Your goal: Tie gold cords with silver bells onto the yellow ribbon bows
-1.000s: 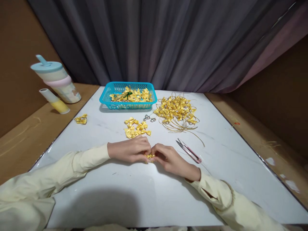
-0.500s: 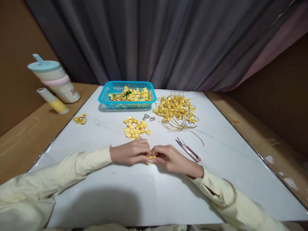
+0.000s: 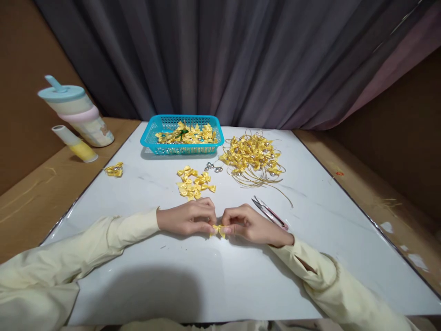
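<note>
Between my two hands a small yellow ribbon bow (image 3: 218, 230) is held just above the white table. My left hand (image 3: 190, 217) pinches its left side between thumb and fingers. On the opposite side, my right hand (image 3: 243, 223) has the bow's other loop pinched. Just beyond my left hand lies a loose group of yellow bows (image 3: 194, 183). A few small silver bells (image 3: 213, 167) sit behind that group. To the right of my right hand rest thread snips (image 3: 269, 213) with a pinkish handle, blades pointing away.
At the back stands a blue basket (image 3: 182, 151) with yellow bows in it. Right of it is a heap of bows (image 3: 251, 154) on gold cords. Another small bundle (image 3: 114, 169) lies left. A tumbler (image 3: 81, 115) and a thread spool (image 3: 76, 145) stand on the left ledge.
My hands have drawn slightly apart, my right one moving a little right and down. The bow between them now shows spread open, where before it was mostly covered by my fingers.
</note>
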`<state>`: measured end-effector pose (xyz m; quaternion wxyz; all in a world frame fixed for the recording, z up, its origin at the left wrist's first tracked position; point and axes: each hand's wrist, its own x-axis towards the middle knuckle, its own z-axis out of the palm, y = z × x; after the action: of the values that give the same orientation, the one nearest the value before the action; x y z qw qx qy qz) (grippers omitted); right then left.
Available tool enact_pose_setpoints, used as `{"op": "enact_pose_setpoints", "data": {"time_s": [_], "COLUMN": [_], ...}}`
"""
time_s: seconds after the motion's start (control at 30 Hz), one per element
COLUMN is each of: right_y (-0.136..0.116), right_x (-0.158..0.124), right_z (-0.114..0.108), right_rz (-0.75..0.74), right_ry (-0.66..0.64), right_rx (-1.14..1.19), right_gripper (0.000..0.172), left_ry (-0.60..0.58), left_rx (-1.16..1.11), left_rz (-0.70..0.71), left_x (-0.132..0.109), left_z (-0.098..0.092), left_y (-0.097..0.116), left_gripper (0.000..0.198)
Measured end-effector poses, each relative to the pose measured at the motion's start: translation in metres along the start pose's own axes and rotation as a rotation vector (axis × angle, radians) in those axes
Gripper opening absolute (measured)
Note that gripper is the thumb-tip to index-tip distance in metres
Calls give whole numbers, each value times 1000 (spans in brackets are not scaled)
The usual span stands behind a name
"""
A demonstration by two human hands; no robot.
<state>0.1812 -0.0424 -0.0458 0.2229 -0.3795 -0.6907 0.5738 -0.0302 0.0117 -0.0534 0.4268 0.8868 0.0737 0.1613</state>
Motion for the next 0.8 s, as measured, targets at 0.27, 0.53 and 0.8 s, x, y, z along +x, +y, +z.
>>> {"op": "enact_pose_setpoints", "data": {"time_s": [0.27,0.53,0.8], "right_y": [-4,-9,-11], "right_x": [0,-1,-2], "right_z": [-3,2,3], "right_rz": [14,129,156], "right_ry": [60,79,92], "right_rx": [196,265,335], "right_gripper": [31,35,36], "left_ry": [48,56,44], "left_rx": [48,-3,-40], "left_rz": [-76,-41,-30], "left_x": [0,1,0], "left_z": [-3,-3,-5], "left_y": [-1,2,2], "left_gripper": [24,30,31]}}
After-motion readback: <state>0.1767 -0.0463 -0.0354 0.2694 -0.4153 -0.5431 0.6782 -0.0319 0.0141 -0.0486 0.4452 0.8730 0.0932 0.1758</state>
